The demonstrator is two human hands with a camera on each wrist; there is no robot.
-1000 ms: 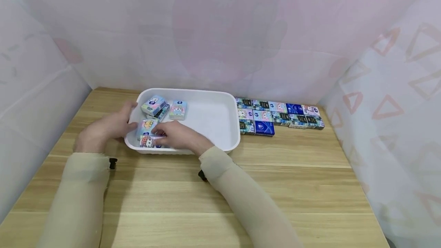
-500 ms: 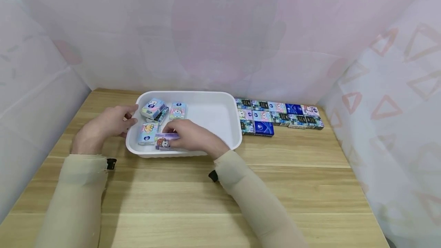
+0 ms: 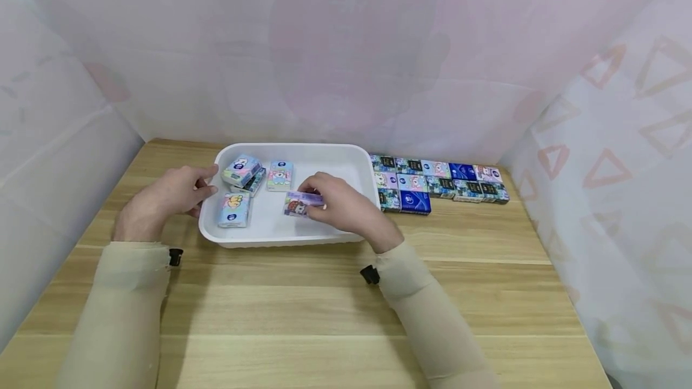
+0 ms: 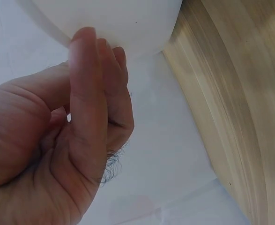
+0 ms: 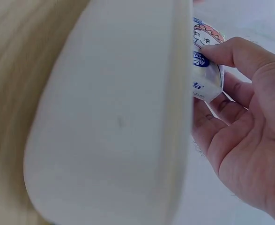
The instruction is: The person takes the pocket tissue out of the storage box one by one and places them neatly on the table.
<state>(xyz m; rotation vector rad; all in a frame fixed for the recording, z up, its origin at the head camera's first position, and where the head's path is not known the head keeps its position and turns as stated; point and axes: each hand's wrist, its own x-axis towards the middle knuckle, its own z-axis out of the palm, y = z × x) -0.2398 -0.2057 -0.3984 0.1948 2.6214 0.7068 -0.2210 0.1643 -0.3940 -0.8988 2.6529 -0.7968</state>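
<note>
My right hand [image 3: 346, 203] pinches a purple tissue pack [image 3: 298, 203] with a cartoon print, over the inside of the white tray [image 3: 289, 241]. In the right wrist view the thumb lies on the pack's printed face [image 5: 204, 56], and the tray wall hides part of the pack. My left hand [image 3: 175, 197] touches the tray's left rim; in the left wrist view its fingertips rest against the outer wall [image 4: 128, 23]. Inside the tray lie a light blue tissue pack [image 3: 234, 209] at the front left, another pack [image 3: 280, 176] farther back, and a blue pack [image 3: 241, 170] leaning on a dark one [image 3: 254, 182].
Right of the tray, several tissue packs, among them a dark blue pack [image 3: 415, 202], lie in close rows along the back of the wooden table [image 3: 303, 317]. A pale printed cloth [image 3: 346, 47] hangs behind, with more on both sides.
My right hand has taken hold of the purple tissue pack at the tray's front left and carried it rightward toward the tray's middle. My left hand stays at the left rim.
</note>
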